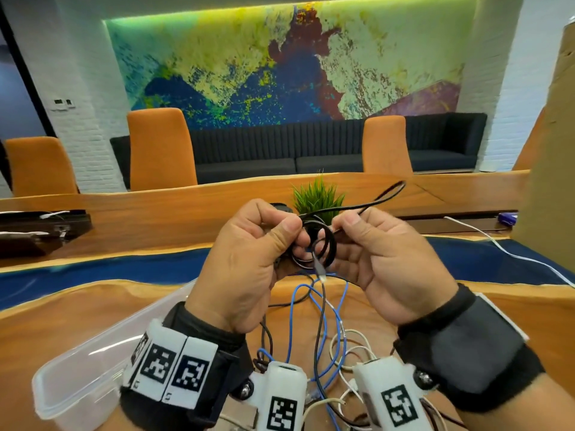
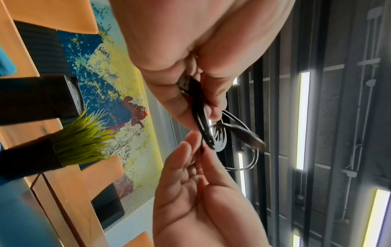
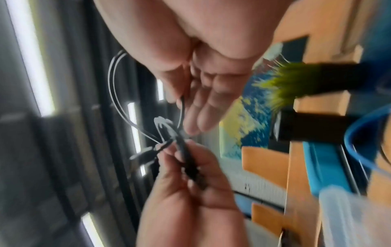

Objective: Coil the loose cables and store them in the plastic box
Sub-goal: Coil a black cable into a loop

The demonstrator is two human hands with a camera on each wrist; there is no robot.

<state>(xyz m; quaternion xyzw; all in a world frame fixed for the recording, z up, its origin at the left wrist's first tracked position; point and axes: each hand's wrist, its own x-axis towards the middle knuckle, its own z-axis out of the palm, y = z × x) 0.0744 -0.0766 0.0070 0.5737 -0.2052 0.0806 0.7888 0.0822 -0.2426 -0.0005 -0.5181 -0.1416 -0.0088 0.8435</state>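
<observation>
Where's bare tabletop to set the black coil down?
Free: the wood strip between the blue resin band and the clear plastic box; also wood right of the right hand. Crowded: the blue, white and black loose cables below both hands.

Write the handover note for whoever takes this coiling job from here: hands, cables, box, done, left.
Left hand: grips the small coil of the black cable, held above the table.
Right hand: pinches the same cable's free length, which loops out beyond the hands.
Plastic box: on the table at the left; nothing visible inside.
Loose cables, blue, white and dark: tangled on the table under the hands.
Done: black cable partly coiled.
Left: finish it, box it, then coil the rest.
</observation>
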